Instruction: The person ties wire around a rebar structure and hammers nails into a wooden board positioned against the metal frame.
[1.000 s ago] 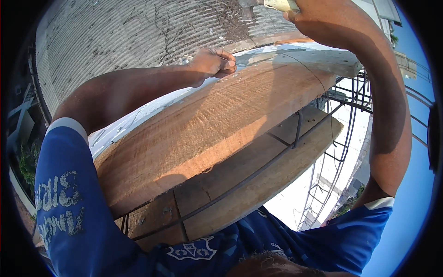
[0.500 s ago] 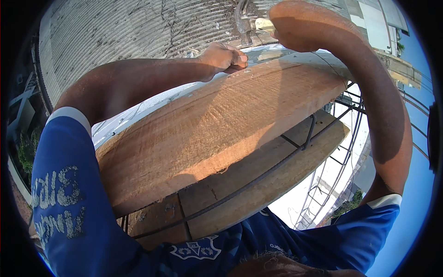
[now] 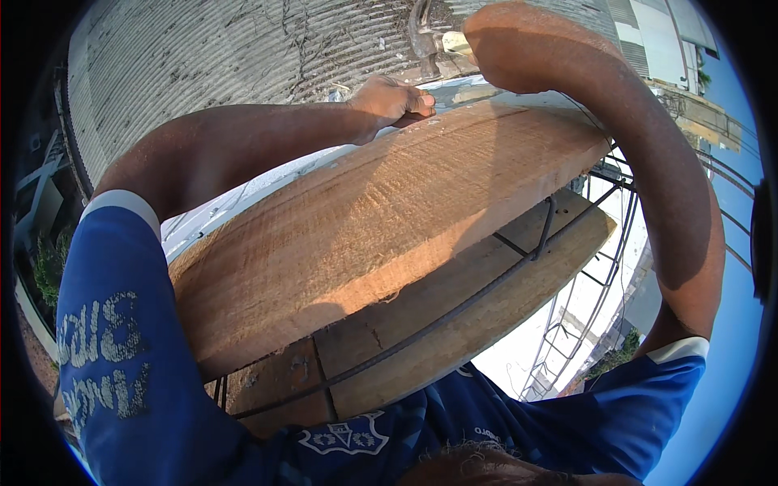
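A broad, rough-sawn wooden plank (image 3: 365,219) lies across the middle of the head view, tilted up toward the right. At its far edge is my left hand (image 3: 385,100), its fingers pinched together; whatever they hold is hidden. My right hand (image 3: 502,49) is closed round the pale handle of a claw hammer (image 3: 421,39), to the right of the left hand and farther off. The metal hammer head hangs just beyond the plank's far edge, apart from the left fingers.
Below the plank run dark steel reinforcing bars (image 3: 405,338) and a second board (image 3: 462,320). A corrugated roof (image 3: 219,73) spreads out on the far side. Thin wire and more bars (image 3: 620,243) stand at the right.
The hammer and my right hand have shifted slightly to the left. My left hand keeps its place at the plank's edge.
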Demonstrator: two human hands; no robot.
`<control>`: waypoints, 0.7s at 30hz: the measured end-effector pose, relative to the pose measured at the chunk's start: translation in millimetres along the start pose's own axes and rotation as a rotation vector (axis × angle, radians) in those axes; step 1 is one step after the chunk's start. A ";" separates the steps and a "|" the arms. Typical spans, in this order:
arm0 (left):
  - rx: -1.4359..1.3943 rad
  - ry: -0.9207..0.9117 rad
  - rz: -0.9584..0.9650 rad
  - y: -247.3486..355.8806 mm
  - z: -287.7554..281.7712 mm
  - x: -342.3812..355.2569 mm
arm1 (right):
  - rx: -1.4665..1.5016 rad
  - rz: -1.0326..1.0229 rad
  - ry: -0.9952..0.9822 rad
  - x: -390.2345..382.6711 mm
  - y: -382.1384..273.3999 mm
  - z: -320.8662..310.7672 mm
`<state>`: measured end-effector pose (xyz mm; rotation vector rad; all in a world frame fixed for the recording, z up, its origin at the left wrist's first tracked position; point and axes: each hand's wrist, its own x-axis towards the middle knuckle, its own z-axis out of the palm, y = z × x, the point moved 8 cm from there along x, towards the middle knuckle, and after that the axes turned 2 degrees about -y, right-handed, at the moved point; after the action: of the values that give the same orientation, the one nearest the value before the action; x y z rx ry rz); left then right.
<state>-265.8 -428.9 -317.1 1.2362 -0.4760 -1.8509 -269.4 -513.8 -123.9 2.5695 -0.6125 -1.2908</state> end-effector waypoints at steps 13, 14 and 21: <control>0.163 0.008 0.058 0.2 -2.1 7.9 | 0.009 0.000 0.025 -1.7 6.7 -1.6; 0.047 -0.004 0.068 1.8 -0.4 9.6 | 0.011 -0.004 0.033 -3.6 7.7 -2.5; 0.144 -0.041 0.071 0.9 6.9 23.9 | 0.084 -0.032 0.040 8.1 15.8 -6.8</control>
<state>-275.4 -449.6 -327.1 1.2614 -0.6776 -1.8104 -263.9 -531.7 -120.0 2.6768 -0.6338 -1.2450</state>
